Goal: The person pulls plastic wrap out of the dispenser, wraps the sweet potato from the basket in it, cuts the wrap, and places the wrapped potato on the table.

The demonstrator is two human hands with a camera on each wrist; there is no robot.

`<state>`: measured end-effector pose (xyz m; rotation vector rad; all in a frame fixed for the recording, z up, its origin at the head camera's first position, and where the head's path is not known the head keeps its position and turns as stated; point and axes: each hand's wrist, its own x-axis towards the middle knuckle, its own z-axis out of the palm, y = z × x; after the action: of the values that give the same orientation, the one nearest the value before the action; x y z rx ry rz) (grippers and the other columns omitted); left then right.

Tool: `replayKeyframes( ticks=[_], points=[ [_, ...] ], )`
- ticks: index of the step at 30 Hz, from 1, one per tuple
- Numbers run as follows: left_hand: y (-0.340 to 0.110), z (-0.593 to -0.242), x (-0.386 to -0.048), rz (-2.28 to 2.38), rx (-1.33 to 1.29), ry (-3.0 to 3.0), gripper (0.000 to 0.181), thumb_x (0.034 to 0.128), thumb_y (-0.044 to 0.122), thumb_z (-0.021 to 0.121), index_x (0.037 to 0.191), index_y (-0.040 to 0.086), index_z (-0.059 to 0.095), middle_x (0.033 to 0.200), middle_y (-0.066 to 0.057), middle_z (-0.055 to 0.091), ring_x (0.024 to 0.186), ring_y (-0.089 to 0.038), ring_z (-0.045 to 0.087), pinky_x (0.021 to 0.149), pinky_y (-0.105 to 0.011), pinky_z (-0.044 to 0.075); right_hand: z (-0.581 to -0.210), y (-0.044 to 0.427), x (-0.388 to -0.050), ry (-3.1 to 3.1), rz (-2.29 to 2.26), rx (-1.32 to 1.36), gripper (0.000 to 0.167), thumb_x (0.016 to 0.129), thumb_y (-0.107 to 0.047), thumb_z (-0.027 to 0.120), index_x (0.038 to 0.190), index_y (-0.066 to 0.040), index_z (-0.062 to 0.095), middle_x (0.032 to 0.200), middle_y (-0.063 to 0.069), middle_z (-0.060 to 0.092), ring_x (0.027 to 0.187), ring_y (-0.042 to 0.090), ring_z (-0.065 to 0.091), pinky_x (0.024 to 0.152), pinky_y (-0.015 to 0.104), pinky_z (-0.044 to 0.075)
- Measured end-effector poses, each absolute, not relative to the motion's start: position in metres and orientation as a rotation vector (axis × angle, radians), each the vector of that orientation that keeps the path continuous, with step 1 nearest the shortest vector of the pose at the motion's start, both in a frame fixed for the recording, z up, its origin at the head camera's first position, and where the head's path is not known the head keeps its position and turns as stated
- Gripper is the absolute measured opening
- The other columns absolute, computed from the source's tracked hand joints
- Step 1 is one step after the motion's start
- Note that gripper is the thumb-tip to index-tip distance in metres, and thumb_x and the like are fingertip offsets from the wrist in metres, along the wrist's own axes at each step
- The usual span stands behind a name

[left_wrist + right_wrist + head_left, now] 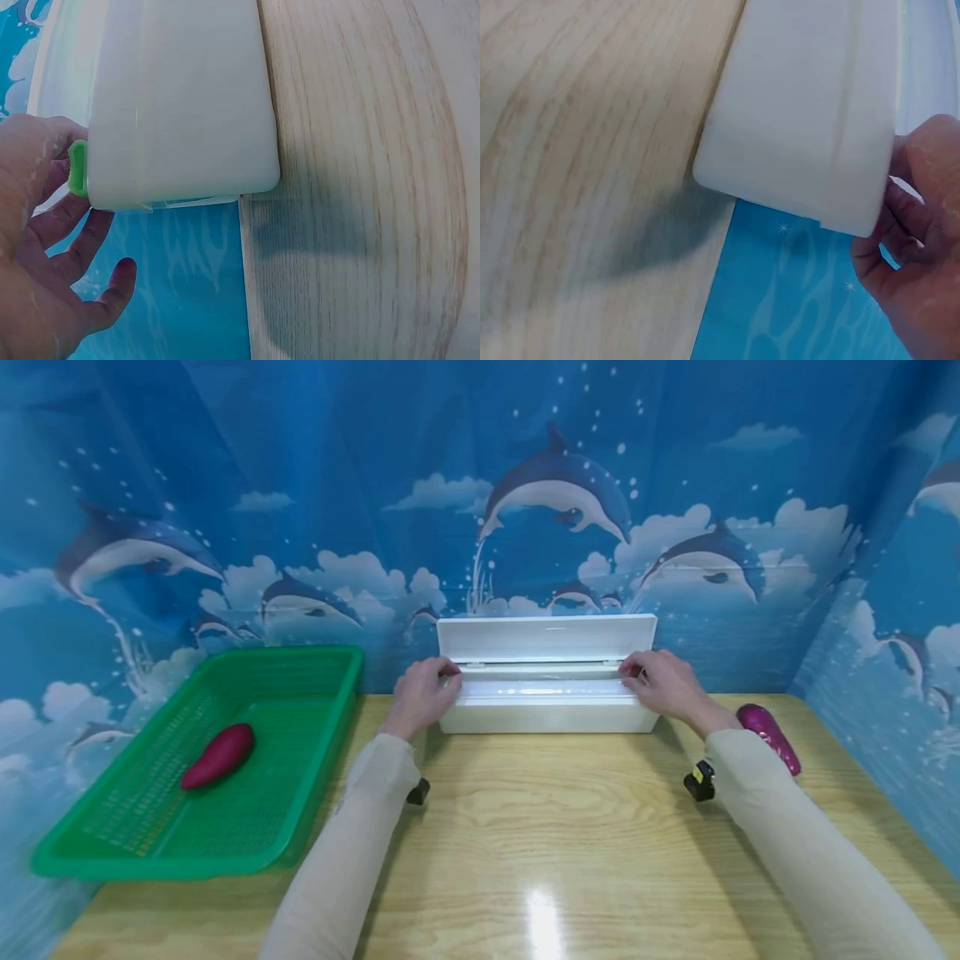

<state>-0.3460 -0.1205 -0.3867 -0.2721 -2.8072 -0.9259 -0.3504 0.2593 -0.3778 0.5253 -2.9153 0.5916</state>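
Note:
A long white cling film box [547, 719] stands at the table's back edge with its lid [547, 639] raised. Inside it lies a shiny roll of clear cling film [543, 688]. At the box's left end my left hand [424, 695] has its thumb and forefinger curled in at the film; the little finger sticks out in the left wrist view. A small green piece [78, 169] sits on the box edge beside those fingers. My right hand [666, 687] pinches at the film's right end. The film between the fingertips is barely visible.
To the left, a green basket [303, 810] holds a purple-red sweet potato [219, 757]. A shiny, film-wrapped purple one [770, 737] lies on the table [570, 835] beyond my right forearm. A blue dolphin curtain [420, 460] hangs directly behind the box.

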Motion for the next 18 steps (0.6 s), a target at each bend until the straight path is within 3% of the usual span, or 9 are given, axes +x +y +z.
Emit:
replayKeyframes(
  ticks=[5, 9, 13, 18],
  points=[
    [-0.1214, -0.3869, -0.3463, -0.939, -0.259, -2.803, 0.024, 0.1023, 0.028, 0.058, 0.116, 0.012, 0.069, 0.116, -0.008, 0.071, 0.107, -0.026, 0.064, 0.096, -0.046, 0.054, -0.3769, 0.2592, -0.3519, -2.908, 0.529, 0.57, 0.018, 0.1, -0.012, 0.063, 0.11, -0.004, 0.075, 0.1, 0.015, 0.074, 0.097, 0.035, 0.063, 0.081, 0.052, 0.049],
    [-0.1216, -0.3872, -0.3464, -0.927, -0.257, -2.804, 0.024, 0.1034, 0.029, 0.057, 0.117, 0.013, 0.068, 0.116, -0.007, 0.071, 0.107, -0.026, 0.063, 0.097, -0.046, 0.053, -0.3781, 0.2551, -0.3531, -2.924, 0.477, 0.553, 0.013, 0.101, -0.011, 0.06, 0.104, -0.004, 0.071, 0.101, 0.016, 0.072, 0.101, 0.037, 0.061, 0.087, 0.055, 0.048],
    [-0.1219, -0.3885, -0.3462, -0.915, -0.261, -2.789, 0.023, 0.1044, 0.029, 0.056, 0.118, 0.014, 0.067, 0.117, -0.008, 0.071, 0.106, -0.028, 0.064, 0.098, -0.047, 0.053, -0.3802, 0.2523, -0.3527, -2.924, 0.463, 0.538, 0.014, 0.101, -0.006, 0.053, 0.106, -0.002, 0.066, 0.106, 0.019, 0.07, 0.107, 0.04, 0.058, 0.092, 0.059, 0.048],
    [-0.1223, -0.3897, -0.3457, -0.921, -0.261, -2.762, 0.023, 0.1056, 0.031, 0.054, 0.117, 0.015, 0.066, 0.119, -0.01, 0.072, 0.107, -0.03, 0.065, 0.096, -0.048, 0.052, -0.3838, 0.2547, -0.3508, -2.868, 0.613, 0.494, 0.015, 0.105, -0.007, 0.049, 0.107, 0.0, 0.063, 0.104, 0.021, 0.069, 0.101, 0.04, 0.058, 0.087, 0.056, 0.047]
  ],
)
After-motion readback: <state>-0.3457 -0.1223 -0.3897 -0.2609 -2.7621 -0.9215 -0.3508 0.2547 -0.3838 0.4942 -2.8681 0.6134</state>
